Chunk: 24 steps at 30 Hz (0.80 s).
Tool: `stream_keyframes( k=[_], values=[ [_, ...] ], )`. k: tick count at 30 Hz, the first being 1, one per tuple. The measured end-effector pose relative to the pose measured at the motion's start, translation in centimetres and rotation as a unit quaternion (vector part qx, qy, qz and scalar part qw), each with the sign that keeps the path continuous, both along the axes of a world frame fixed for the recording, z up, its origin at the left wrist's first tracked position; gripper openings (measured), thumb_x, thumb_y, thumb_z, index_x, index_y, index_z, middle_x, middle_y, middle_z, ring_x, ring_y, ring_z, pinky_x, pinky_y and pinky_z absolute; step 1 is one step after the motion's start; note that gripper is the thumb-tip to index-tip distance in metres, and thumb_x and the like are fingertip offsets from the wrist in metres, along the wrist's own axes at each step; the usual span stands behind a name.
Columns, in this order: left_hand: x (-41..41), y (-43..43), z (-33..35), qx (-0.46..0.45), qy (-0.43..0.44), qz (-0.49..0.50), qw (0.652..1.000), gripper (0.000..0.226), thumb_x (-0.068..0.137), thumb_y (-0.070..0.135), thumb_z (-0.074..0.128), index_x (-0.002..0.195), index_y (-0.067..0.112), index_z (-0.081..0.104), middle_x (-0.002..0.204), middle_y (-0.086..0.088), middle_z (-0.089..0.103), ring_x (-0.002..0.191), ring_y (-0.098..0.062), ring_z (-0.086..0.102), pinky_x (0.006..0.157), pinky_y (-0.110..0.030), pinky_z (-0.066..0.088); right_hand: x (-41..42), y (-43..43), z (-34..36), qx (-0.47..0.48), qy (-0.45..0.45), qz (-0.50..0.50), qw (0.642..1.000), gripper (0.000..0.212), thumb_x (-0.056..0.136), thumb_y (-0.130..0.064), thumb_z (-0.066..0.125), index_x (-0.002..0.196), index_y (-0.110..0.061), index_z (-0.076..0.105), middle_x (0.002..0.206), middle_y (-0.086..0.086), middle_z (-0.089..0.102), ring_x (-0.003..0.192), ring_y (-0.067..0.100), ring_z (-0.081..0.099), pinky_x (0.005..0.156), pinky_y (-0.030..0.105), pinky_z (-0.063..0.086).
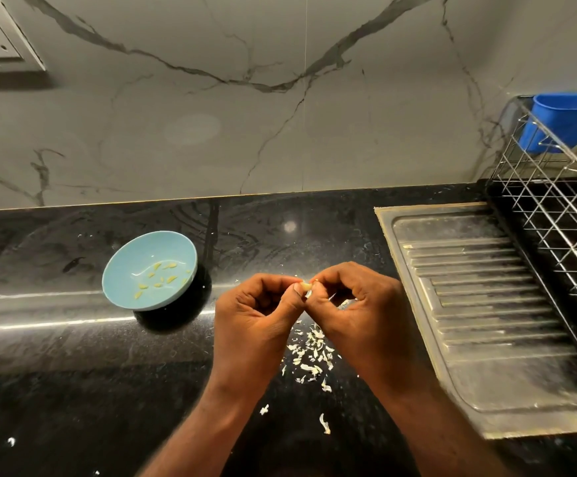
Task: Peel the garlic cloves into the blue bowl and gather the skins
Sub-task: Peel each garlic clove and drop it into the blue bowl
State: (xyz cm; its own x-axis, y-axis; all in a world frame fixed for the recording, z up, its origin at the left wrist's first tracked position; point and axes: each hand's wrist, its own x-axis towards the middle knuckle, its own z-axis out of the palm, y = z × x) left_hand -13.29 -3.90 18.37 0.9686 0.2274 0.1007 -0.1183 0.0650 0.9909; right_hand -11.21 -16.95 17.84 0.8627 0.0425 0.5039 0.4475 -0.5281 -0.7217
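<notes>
Forearms rise from the bottom edge as the left hand and right hand meet mid-frame, both pinching one garlic clove above scattered skins on the black counter. Peeled cloves lie in the blue bowl, centre left. Peeling looks under way; next, probably, the bared clove must travel left into the bowl.
</notes>
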Motion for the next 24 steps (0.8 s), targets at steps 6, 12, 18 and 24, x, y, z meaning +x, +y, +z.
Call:
stream_keyframes(
  k=[6, 12, 18, 24],
  values=[
    [0.2, 0.2, -0.58, -0.028, 0.033, -0.007, 0.999, 0.005, 0.084, -0.001, 0.068, 0.083, 0.003, 0.071, 0.071, -0.009, 0.072, 0.065, -0.015, 0.068, 0.064, -0.02, 0.055, 0.35, -0.38, -0.02, 0.258, 0.194, 0.056, 0.945, 0.019, 0.077, -0.032, 0.067, 0.073, -0.013, 0.068, 0.068, 0.009, 0.068, 0.061, 0.024, 0.065, 0.055, 0.034, 0.055],
    [0.37, 0.29, -0.16, -0.121, 0.064, -0.029, 0.99, 0.019, 0.079, 0.013, 0.067, 0.096, 0.003, 0.067, 0.082, -0.014, 0.074, 0.074, -0.022, 0.071, 0.069, -0.027, 0.058, 0.56, -0.39, 0.07, 0.296, 0.218, 0.07, 0.927, 0.012, 0.083, -0.019, 0.063, 0.073, -0.014, 0.068, 0.068, 0.007, 0.069, 0.063, 0.021, 0.066, 0.058, 0.03, 0.055],
    [0.28, 0.01, -0.2, -0.117, 0.078, -0.069, 0.988, 0.042, 0.069, 0.01, 0.075, 0.11, 0.005, 0.065, 0.09, -0.013, 0.073, 0.081, -0.022, 0.071, 0.073, -0.028, 0.059, 0.13, -0.2, 0.38, 0.206, 0.173, 0.053, 0.962, 0.011, 0.09, -0.013, 0.068, 0.079, -0.013, 0.068, 0.07, -0.003, 0.07, 0.061, 0.01, 0.066, 0.058, 0.025, 0.056],
    [0.2, -0.01, -0.35, -0.054, 0.053, -0.058, 0.995, 0.029, 0.07, 0.014, 0.077, 0.097, 0.006, 0.071, 0.085, -0.011, 0.076, 0.078, -0.021, 0.074, 0.071, -0.024, 0.057, 0.19, -0.3, 0.2, 0.221, 0.181, 0.07, 0.956, 0.011, 0.09, -0.018, 0.069, 0.079, -0.014, 0.069, 0.072, -0.002, 0.071, 0.066, 0.012, 0.069, 0.059, 0.02, 0.054]
  ],
)
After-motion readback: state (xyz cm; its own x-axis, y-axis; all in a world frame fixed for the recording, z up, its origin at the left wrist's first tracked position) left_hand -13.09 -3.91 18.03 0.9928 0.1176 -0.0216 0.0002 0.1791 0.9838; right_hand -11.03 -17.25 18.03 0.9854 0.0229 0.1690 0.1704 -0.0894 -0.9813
